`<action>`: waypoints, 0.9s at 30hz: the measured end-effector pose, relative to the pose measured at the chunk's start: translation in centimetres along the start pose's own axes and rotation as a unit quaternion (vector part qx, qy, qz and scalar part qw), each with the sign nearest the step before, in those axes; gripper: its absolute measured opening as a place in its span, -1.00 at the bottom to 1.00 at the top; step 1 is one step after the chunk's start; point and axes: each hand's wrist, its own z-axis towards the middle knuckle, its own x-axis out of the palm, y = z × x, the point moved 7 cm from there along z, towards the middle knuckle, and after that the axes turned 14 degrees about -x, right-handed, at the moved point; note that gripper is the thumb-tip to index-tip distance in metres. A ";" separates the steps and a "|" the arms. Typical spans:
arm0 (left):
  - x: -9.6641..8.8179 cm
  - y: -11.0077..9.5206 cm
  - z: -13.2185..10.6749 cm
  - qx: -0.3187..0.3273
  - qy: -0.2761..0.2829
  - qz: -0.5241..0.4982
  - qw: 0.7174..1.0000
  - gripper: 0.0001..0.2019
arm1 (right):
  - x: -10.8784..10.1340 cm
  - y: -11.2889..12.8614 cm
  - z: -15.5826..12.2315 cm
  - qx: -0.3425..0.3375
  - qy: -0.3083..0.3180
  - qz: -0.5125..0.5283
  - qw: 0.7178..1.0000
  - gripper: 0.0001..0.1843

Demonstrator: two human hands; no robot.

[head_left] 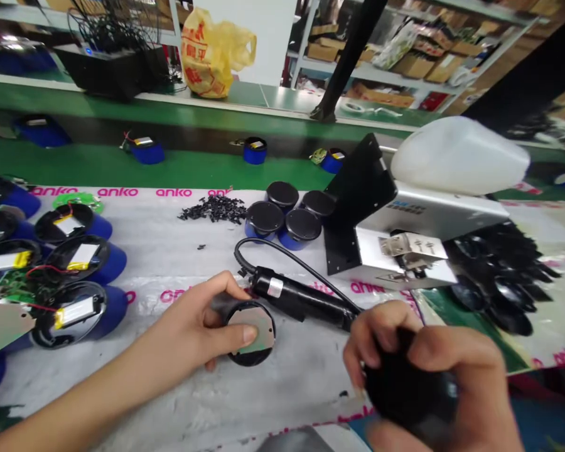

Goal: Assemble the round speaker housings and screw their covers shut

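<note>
My left hand grips a round black ring-shaped part with a grey-green disc inside it, thumb pressed on the disc, resting on the white sheet. My right hand is closed around a round black part near the front edge, somewhat blurred. Between the hands lies a black electric screwdriver with a silver band and a black cable looping up from it.
Several open blue-and-black units with batteries and wires stand at the left. A heap of small black screws and several capped round units lie behind. A metal machine with a white jug stands right, beside black parts.
</note>
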 end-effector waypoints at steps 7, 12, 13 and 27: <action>-0.2 -0.2 0.2 -0.001 0.002 0.018 1.000 -0.68 | 4.9 0.0 -0.6 0.025 0.076 0.049 0.996 -0.72; 0.1 -0.1 0.1 -0.006 0.025 0.003 1.000 -0.70 | 5.1 -0.2 -0.7 0.023 0.075 0.088 0.993 -0.90; 0.1 -0.1 0.1 -0.007 0.031 0.000 0.999 -0.70 | 5.0 -0.3 -0.8 0.024 0.068 0.106 0.992 -0.92; 0.4 0.1 0.2 0.003 0.047 -0.036 0.998 -0.76 | 4.3 -0.3 -0.4 -0.039 0.128 -0.015 0.991 -0.61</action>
